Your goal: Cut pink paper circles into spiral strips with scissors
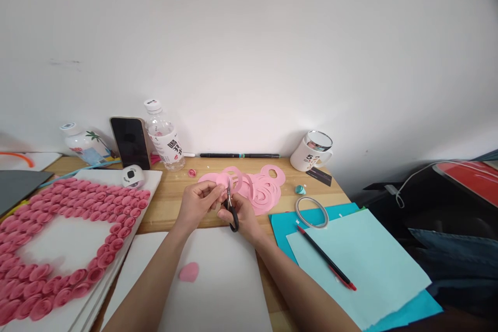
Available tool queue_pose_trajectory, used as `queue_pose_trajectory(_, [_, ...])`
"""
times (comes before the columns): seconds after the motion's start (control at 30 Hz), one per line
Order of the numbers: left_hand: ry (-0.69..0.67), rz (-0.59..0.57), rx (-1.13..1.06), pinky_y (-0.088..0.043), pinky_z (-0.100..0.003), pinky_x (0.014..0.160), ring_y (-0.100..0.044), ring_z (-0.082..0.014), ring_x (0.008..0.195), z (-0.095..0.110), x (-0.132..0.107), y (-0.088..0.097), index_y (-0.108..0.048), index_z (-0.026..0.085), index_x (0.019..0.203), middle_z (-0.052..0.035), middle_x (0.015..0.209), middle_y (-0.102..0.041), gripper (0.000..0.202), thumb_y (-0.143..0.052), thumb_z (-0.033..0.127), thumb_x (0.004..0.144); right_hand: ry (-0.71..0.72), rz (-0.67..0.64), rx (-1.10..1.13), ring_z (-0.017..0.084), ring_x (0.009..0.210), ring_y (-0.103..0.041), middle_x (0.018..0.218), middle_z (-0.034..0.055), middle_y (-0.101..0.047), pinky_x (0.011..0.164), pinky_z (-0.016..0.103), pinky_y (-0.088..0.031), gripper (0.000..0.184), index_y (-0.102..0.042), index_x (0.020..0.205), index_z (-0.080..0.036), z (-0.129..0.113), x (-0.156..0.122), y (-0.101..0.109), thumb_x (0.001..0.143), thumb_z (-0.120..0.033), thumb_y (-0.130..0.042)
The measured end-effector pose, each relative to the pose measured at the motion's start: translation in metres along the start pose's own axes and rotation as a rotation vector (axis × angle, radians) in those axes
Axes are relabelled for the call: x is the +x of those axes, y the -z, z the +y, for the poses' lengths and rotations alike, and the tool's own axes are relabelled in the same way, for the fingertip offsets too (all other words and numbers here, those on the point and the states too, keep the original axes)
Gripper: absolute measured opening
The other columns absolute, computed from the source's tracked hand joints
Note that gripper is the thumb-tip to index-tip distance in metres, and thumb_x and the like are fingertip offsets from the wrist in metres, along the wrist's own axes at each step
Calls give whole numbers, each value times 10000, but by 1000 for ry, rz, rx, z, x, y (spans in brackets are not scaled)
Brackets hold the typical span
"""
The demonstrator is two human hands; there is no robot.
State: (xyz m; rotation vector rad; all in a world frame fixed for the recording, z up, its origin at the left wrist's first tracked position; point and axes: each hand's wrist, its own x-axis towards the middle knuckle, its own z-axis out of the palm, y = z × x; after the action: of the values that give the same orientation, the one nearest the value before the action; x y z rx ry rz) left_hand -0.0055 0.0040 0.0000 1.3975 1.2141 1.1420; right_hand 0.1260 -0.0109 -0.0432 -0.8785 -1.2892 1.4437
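Observation:
Between thumb and fingers, my left hand (199, 202) pinches a piece of pink paper (222, 178). Wrapped round the handles of black-handled scissors (232, 212) is my right hand (244, 213); the blades point up against the pink paper. A curl of cut paper hangs beside the blades. Just behind and to the right of my hands lies a heap of pink paper spirals (262, 192). Below my left wrist, a small pink paper piece (189, 272) rests on a white sheet (218, 290).
At left, rolled pink paper flowers (105, 258) cover a white board. A phone (130, 142), a water bottle (165, 137) and a white mug (310, 153) stand along the wall. Blue paper (361, 264), a red-tipped pen (326, 257) and a tape roll (312, 212) lie at right.

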Motion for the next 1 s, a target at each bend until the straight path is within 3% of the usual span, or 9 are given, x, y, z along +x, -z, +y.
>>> queue_pose_trajectory(0.63, [-16,77,-2,-300,-172,372,-376,-45,384,2,0,-2,-566,150,571,49,430,-461,231,-605,312,731,-57,2,48,68,433,-376,510,-73,-441,424,201,-303,356,-506,757,-173,11,-1,1,605,-399,-735])
queue_pose_trajectory(0.87, [-32,30,63,-321,-162,396,-379,-38,385,3,-2,-5,-527,150,519,47,431,-473,306,-581,345,748,-56,-32,43,70,471,-363,559,-60,-448,438,201,-293,390,-490,732,-178,6,-1,0,579,-430,-745])
queue_pose_trajectory(1.0, [-35,-55,106,-318,-161,393,-365,-41,384,5,-2,-2,-497,152,484,50,405,-443,335,-578,352,740,19,6,30,83,544,-380,625,-40,-453,490,205,-309,392,-484,715,-173,3,1,-1,563,-401,-764])
